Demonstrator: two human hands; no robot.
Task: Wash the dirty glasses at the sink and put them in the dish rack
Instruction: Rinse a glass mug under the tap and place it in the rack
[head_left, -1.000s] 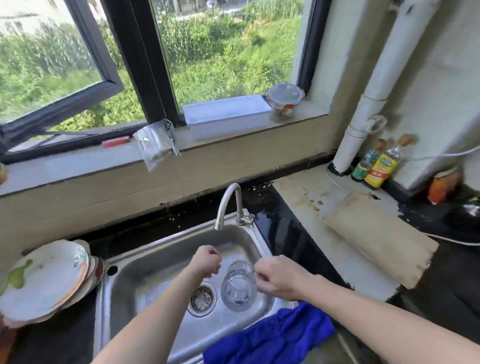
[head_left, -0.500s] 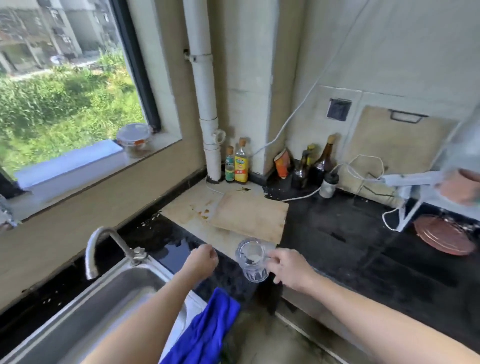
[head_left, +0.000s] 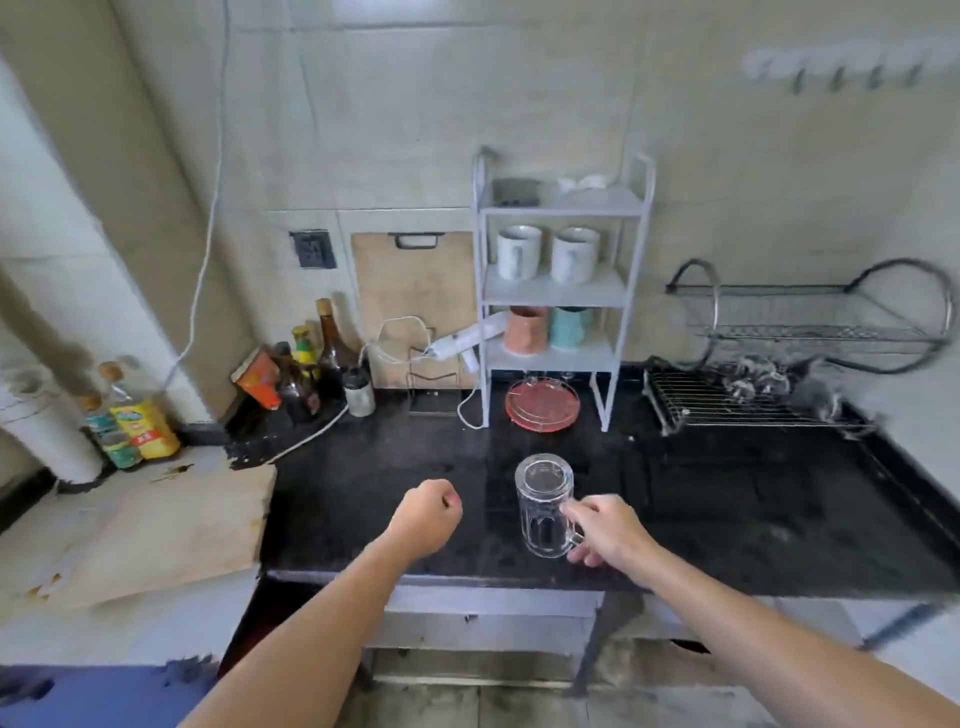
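A person's right hand (head_left: 608, 530) grips a clear glass mug (head_left: 543, 506) by its handle over a black bench (head_left: 727, 504), while the left hand (head_left: 426, 514), curled in an empty fist, hangs just beside it. Against the tiled wall stand a wire dish rack (head_left: 779, 353) at right, a white shelf unit (head_left: 561, 291) holding mugs, and a cluster of bottles (head_left: 311, 364) at left.
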